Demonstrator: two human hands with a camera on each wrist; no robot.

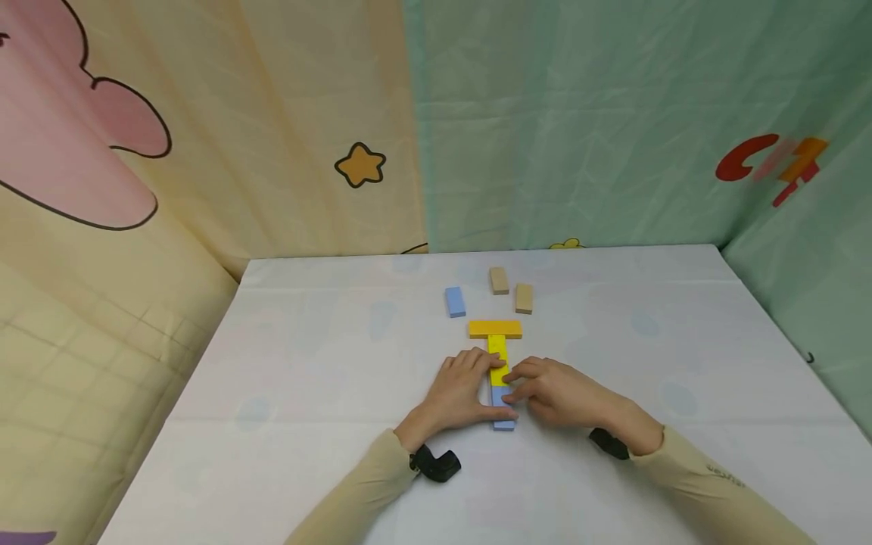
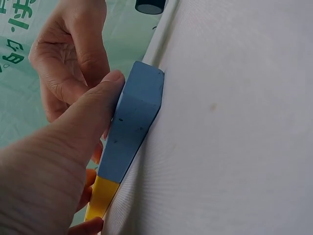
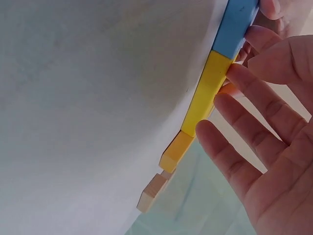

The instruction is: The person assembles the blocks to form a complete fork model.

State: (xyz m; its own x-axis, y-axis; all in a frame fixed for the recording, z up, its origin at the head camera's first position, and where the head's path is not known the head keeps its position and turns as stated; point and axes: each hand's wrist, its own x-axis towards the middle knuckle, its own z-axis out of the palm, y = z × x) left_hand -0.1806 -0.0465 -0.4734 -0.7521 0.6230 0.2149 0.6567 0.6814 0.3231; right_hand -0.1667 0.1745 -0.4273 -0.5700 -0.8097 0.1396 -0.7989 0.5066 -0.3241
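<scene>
A yellow block [image 1: 497, 345] and a blue block [image 1: 503, 426] lie end to end on the white table. Across the far end of the yellow one sits an orange-yellow block [image 1: 495, 328], making a T shape. My left hand [image 1: 458, 390] spans the stem from its left side, thumb over the blue block and forefinger over the yellow. From the other side my right hand [image 1: 562, 393] touches the stem near the joint with its fingertips. In the right wrist view its fingers [image 3: 249, 117] extend loosely along the yellow block's edge.
Beyond the T lie a loose blue block [image 1: 455, 302] and two wooden blocks, one farther back [image 1: 499, 281] and one nearer [image 1: 524, 298]. Printed curtains [image 1: 327, 91] hang behind the table's far edge. Each wrist carries a black camera.
</scene>
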